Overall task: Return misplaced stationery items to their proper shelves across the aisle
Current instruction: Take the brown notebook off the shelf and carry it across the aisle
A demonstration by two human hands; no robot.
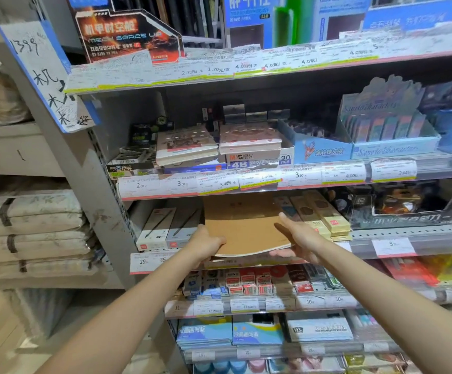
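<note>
A thin stack of brown kraft-covered notebooks point(242, 225) lies flat on the third shelf point(408, 233), its near edge sticking out over the price rail. My left hand point(206, 245) grips the stack's front left corner, thumb on top. My right hand point(299, 238) holds the front right corner, fingers spread over the cover and palm under the edge. The far end of the stack is hidden under the shelf above.
White pen boxes point(156, 229) stand left of the notebooks, yellow-labelled boxes point(324, 214) right of them. Above sit pink notebooks point(249, 137) and blue display boxes point(322, 149). Eraser packs point(246, 283) fill the shelf below. Bundled paper stacks point(30, 230) fill the left rack.
</note>
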